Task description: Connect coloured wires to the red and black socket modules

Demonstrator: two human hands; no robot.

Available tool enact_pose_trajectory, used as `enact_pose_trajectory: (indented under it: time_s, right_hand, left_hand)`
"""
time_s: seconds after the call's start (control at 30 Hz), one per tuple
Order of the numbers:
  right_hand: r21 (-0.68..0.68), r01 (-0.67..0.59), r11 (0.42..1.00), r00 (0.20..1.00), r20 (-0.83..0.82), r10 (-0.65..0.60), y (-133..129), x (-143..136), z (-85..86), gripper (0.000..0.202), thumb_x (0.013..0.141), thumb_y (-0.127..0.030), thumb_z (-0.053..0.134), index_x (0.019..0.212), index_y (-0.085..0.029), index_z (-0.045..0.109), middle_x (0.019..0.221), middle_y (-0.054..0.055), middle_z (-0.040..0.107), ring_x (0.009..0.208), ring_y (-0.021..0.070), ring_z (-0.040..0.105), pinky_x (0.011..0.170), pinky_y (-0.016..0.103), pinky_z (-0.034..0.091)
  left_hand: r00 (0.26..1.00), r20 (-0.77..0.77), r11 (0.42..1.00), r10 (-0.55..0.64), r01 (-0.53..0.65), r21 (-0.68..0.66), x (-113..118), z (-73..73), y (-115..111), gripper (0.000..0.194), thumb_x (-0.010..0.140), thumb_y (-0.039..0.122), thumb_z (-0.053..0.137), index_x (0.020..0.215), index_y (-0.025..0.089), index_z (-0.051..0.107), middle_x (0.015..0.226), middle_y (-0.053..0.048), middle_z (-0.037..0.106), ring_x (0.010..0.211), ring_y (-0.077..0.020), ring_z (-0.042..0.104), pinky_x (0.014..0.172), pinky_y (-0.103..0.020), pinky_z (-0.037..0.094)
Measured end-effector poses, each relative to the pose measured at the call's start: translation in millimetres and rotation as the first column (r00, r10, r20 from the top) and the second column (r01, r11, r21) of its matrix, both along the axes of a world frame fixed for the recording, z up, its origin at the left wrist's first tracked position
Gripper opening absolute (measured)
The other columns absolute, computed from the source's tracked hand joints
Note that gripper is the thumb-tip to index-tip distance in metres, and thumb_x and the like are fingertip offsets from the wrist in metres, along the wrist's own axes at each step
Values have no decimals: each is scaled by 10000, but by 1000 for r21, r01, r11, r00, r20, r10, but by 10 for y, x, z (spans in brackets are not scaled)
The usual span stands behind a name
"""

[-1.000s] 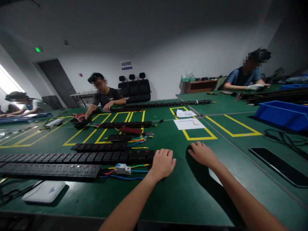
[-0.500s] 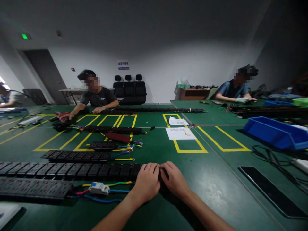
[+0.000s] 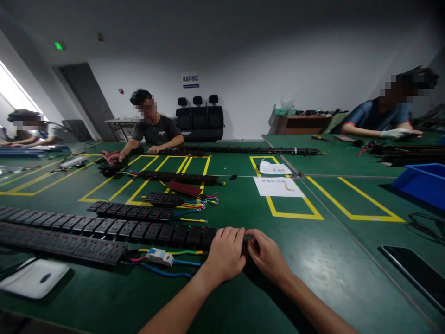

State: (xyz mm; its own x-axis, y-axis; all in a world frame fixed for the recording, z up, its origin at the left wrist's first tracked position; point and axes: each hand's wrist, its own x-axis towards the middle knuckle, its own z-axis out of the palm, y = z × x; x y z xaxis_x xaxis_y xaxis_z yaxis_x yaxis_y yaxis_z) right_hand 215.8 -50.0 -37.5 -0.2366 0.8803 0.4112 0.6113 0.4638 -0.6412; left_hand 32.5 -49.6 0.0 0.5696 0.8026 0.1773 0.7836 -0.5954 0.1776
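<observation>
My left hand (image 3: 227,253) lies over the right end of a long black socket strip (image 3: 139,230), its fingers curled and closed. Just to its right, my right hand (image 3: 267,254) has thumb and fingers bent together in a pinch. The two hands' fingertips almost meet. Whatever is between them is hidden or too small to make out. Nearer to me lies a second black socket strip (image 3: 69,243). A small white and blue circuit breaker (image 3: 159,256) sits by its end, with a blue wire (image 3: 170,272) and a green-yellow wire (image 3: 187,253) running toward my left wrist.
Shorter socket strips (image 3: 130,211) with ring-ended wires lie farther back. Paper labels (image 3: 278,187) rest on yellow floor-style tape. At right are a phone (image 3: 413,271) and a blue bin (image 3: 422,185); a white device (image 3: 34,278) lies at left. Several co-workers sit around the table.
My view has turned slightly left, so the surroundings appear shifted right. Both hands keep the same closed pose at the strip's end, with only slight finger movement.
</observation>
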Motion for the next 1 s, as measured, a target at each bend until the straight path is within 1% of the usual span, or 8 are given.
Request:
enact_pose_trajectory:
  time_s: [0.2, 0.43, 0.53, 0.63, 0.73, 0.8, 0.9, 1.0]
  right_hand:
    - [-35, -35, 999, 998, 53, 37, -15, -13, -8, 311, 919, -133, 467, 1159, -220, 647, 1035, 66, 734, 887, 199, 698, 792, 305, 533]
    - [-59, -42, 997, 989, 138, 50, -42, -22, -25, 304, 888, -85, 452, 1094, -216, 634, 943, 58, 716, 814, 195, 669, 741, 284, 494]
    - [-66, -63, 996, 990, 125, 71, -66, 1, 26, 210, 907, -105, 492, 1035, -215, 617, 932, 55, 703, 817, 190, 658, 737, 275, 485]
    - [-71, -88, 994, 988, 118, 95, -89, 22, 101, 106, 974, -169, 516, 981, -217, 611, 894, 44, 679, 762, 173, 636, 689, 266, 471]
    - [-27, -94, 995, 992, 85, 96, -101, 28, 169, 157, 1008, -197, 515, 1113, -219, 629, 973, 55, 676, 814, 170, 649, 712, 267, 494]
    - [4, -84, 996, 992, 92, 84, -101, 20, 200, 178, 1008, -222, 542, 1163, -225, 631, 1006, 61, 670, 847, 175, 648, 717, 273, 509]
    - [83, -72, 994, 991, 120, 62, -90, -1, 219, 171, 962, -199, 603, 1126, -229, 641, 1068, 82, 675, 960, 207, 642, 804, 318, 544]
    - [158, -127, 979, 974, 208, 93, -89, -7, 212, 175, 951, -147, 587, 1094, -220, 658, 1127, 105, 690, 1028, 233, 624, 875, 371, 550]
  left_hand:
    - [999, 38, 1000, -16, 15, 24, 1, -37, 8, 659, 898, 288, 584, 1522, 105, 480, 1418, -154, 632, 1287, -310, 558, 1131, -477, 408]
    - [996, 83, 999, -34, 34, -9, 23, -30, 36, 698, 856, 270, 612, 1531, 159, 476, 1440, -144, 615, 1321, -315, 545, 1172, -493, 379]
    - [996, 80, 999, -39, 39, 3, 21, 56, 9, 706, 851, 270, 632, 1529, 150, 478, 1469, -151, 591, 1361, -319, 516, 1221, -506, 334]
    - [997, 38, 997, -74, 74, -1, -61, 222, -20, 688, 881, 299, 647, 1534, 164, 478, 1480, -150, 581, 1376, -318, 510, 1220, -503, 347]
    - [998, -38, 998, -54, 54, -14, -250, 409, 4, 614, 926, 392, 666, 1488, 183, 537, 1441, -154, 611, 1348, -328, 542, 1172, -512, 407]
    - [996, -77, 999, -46, 46, 1, -406, 503, 63, 583, 946, 405, 660, 1476, 186, 551, 1430, -152, 620, 1344, -326, 553, 1143, -507, 439]
    - [991, -123, 998, -55, 59, 34, -600, 563, 187, 596, 954, 425, 660, 1481, 172, 544, 1416, -162, 623, 1314, -327, 579, 1106, -506, 474]
    - [986, -160, 998, -43, 50, 40, -691, 529, 275, 628, 943, 431, 677, 1485, 146, 536, 1421, -175, 616, 1315, -330, 578, 1103, -493, 478]
